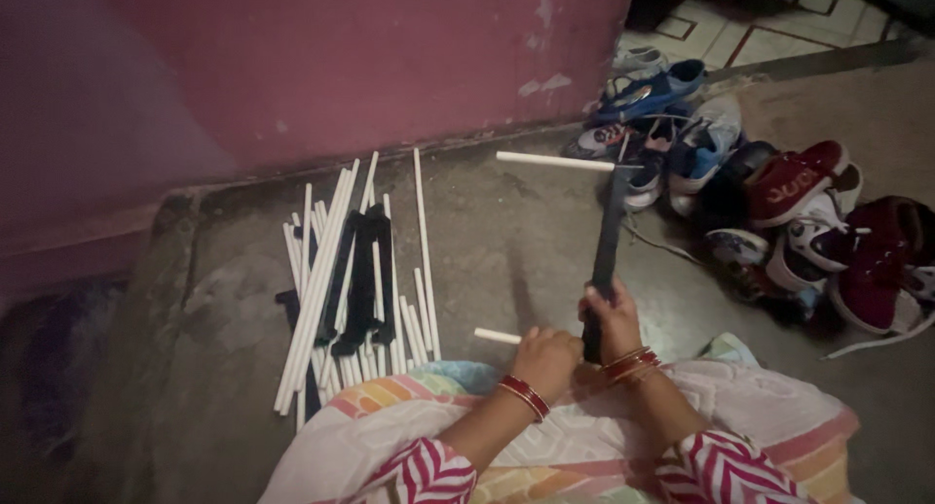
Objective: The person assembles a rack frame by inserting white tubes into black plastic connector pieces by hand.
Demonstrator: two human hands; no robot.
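Right hand [612, 314] grips an upright black bar [606, 246] with a white rod [555, 160] across its top; left hand [545, 358] closes on a short rod [497, 336]. Risk: the top rod looks loosely seated, and a tilt of the bar might drop it toward the shoes [779, 202].

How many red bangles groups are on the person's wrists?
2 sets of red bangles: one on the left wrist, one on the right wrist. The single bangles in each set are too blurred to count.

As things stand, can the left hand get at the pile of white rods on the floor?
Probably not freely: the left hand is closed on a short white rod. The pile of white rods lies just beside it with bare floor between.
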